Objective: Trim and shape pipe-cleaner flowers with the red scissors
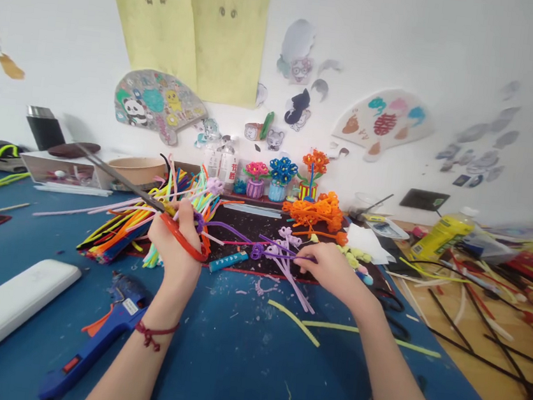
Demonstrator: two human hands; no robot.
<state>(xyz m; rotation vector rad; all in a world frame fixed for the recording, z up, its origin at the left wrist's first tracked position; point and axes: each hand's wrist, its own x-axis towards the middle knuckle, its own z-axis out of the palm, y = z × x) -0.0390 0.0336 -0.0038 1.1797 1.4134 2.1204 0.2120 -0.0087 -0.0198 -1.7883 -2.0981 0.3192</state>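
My left hand (pixel 173 234) is closed round a pair of scissors with red handles (pixel 180 236), whose blades point up and to the left. Its fingertips also pinch a dark purple pipe cleaner (pixel 232 228) that has a curled bunch at that end. The pipe cleaner runs rightward, and my right hand (pixel 324 264) pinches purple strand near its other end. Between the hands, a small purple coil (pixel 257 251) lies over the dark mat. Light purple pipe-cleaner flowers (pixel 284 253) with straight stems lie just left of my right fingertips. A turquoise lighter (pixel 228 261) rests by my left hand.
A blue glue gun (pixel 97 335) and a white case (pixel 8 312) lie at the left. Bundled pipe cleaners (pixel 123 228) are behind my left hand. Potted flowers (pixel 278 179) and orange flowers (pixel 318 212) stand farther back; a yellow bottle (pixel 443 233) is at right.
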